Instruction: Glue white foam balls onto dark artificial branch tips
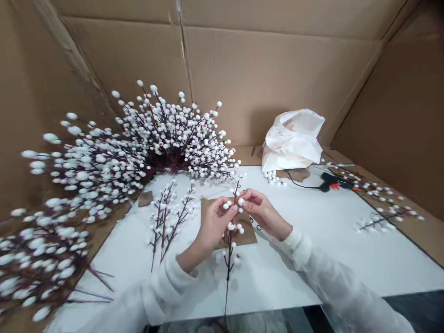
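An artificial berry branch with a dark brown stem and white berries stands between my two hands, its lower end pointing toward me. My left hand is closed round the stem near its upper part. Beside it, the fingertips of my right hand are pinched at a white berry near the top of the branch. My fingers partly cover where that berry meets the stem. Beneath both hands lies a brown cardboard piece on the white tabletop.
Big bunches of finished white berry branches spread along the back and left. Several barer branches lie left of my hands. At the back right stand a white plastic bag, loose berries and a black glue gun; cardboard walls surround the table.
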{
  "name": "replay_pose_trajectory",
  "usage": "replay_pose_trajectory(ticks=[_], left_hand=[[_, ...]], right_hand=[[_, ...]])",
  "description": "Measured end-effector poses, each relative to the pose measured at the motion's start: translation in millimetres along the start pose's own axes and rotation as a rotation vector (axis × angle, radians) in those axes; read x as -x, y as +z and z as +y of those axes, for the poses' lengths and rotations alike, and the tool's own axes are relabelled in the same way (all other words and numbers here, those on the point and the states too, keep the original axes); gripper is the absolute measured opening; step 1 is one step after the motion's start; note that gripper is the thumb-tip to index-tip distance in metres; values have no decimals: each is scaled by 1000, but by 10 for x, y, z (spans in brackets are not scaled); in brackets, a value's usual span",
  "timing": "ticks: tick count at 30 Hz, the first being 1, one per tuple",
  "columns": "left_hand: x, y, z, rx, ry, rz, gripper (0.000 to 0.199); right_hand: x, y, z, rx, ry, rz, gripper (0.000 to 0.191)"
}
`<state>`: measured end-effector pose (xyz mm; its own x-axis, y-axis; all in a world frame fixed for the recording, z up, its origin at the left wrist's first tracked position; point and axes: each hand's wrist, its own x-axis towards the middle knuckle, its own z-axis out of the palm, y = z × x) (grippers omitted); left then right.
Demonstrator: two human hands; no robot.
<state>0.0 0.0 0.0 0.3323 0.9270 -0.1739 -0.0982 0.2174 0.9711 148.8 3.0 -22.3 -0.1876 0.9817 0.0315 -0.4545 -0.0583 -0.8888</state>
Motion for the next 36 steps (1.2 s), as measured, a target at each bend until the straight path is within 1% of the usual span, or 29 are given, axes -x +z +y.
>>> replay_pose_trajectory(ticks=[4,8,11,12,13,14,15,16,17,18,19,20,22,24,26,28,30,31,33,35,36], left_hand=[[-4,2,2,4,11,-27,28],[9,9,20,3,0,-20,28],[17,15,32,-12,-71,-29,30],[19,18,32,-11,-98,-46,31],[21,21,28,-7,-125,-69,31],[24,25,22,-4,-152,-92,32],[28,30,12,-3,-176,-113,34],[32,34,1,-6,-194,-130,36],[37,37,-10,-11,-202,-141,38],[41,39,-21,-19,-201,-145,40],[45,39,-30,-28,-194,-147,42],[47,38,-36,-36,-184,-146,43],[46,30,-38,-47,-169,-146,44],[42,21,-26,-57,-162,-151,41],[39,17,-5,-59,-159,-155,38],[39,20,19,-47,-161,-153,34],[41,27,38,-35,-155,-134,30],[41,32,43,-35,-140,-118,29],[37,37,41,-34,-101,-82,27],[26,36,24,-16,-76,-63,28],[19,34,12,-6,-76,-63,30]], right_hand=[[-4,-27,-3,1,21,-10,30],[-9,-28,-27,40,5,-36,30],[-51,-93,-100,245,-48,-77,29],[-77,-148,-134,342,-78,-61,34],[-108,-225,-167,449,-121,-7,40],[-143,-322,-197,561,-170,85,46],[-180,-437,-219,690,-235,228,47],[-217,-563,-232,843,-304,389,43],[-251,-693,-233,1021,-342,530,36],[-281,-819,-223,1208,-349,636,27],[-307,-933,-202,1366,-333,694,21],[-328,-1030,-172,1482,-293,727,19],[-361,-1164,-102,1612,-193,734,21],[-384,-1226,-40,1650,-132,721,22],[-401,-1248,-4,1661,-118,715,20],[-414,-1254,4,1664,-128,709,16],[-425,-1243,-6,1612,-177,704,13],[-431,-1226,-12,1550,-213,697,12],[-443,-1153,-15,1342,-288,665,13],[-448,-1018,5,1053,-332,599,20],[-444,-930,24,903,-326,552,26]])
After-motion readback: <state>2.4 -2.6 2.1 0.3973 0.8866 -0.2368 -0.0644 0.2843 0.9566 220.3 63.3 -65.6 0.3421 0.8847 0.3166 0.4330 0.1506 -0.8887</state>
